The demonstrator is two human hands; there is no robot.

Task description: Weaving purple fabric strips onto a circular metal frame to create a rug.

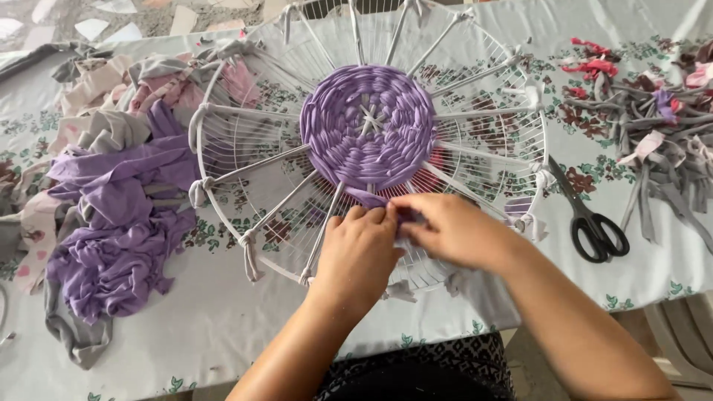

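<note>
- The loose purple fabric strip [369,197] is found at the six-o'clock edge of the round purple woven disc [369,126], running left to right.
- It is pinched by both the left hand [359,251] and the right hand [453,229], fingers closed, equally near.
- The white wire hoop frame [223,223] is seen around them; the black-handled scissors [590,215] lie at three o'clock.
</note>
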